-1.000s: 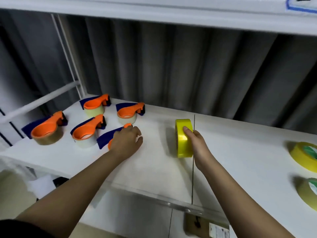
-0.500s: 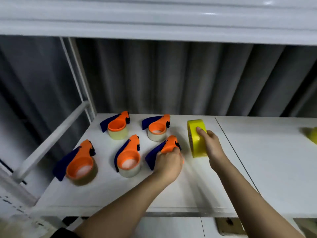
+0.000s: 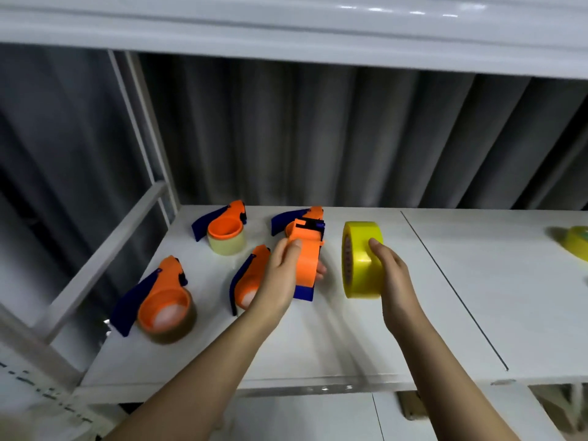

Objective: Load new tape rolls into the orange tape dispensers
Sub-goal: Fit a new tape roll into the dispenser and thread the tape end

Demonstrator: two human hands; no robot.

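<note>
My left hand [image 3: 281, 275] grips an empty orange tape dispenser [image 3: 307, 253] with a blue blade end, lifted off the white shelf [image 3: 318, 345] and turned on its side. My right hand [image 3: 389, 272] holds a yellow tape roll [image 3: 358, 261] on edge, just right of that dispenser, its core facing left. Other orange dispensers sit on the shelf: one with a pale roll [image 3: 226, 232] at the back, one [image 3: 165, 299] with a brownish roll at front left, one [image 3: 251, 278] partly hidden behind my left hand, and one [image 3: 300, 216] behind the lifted dispenser.
Another yellow roll [image 3: 577, 241] lies at the far right edge of the shelf. A white frame post and rail [image 3: 105, 259] border the shelf on the left. A grey curtain hangs behind, and an upper shelf runs overhead.
My left hand has lifted the dispenser off the shelf and turned it on its side. My right hand has brought the yellow roll closer beside it. The camera has tilted down.
</note>
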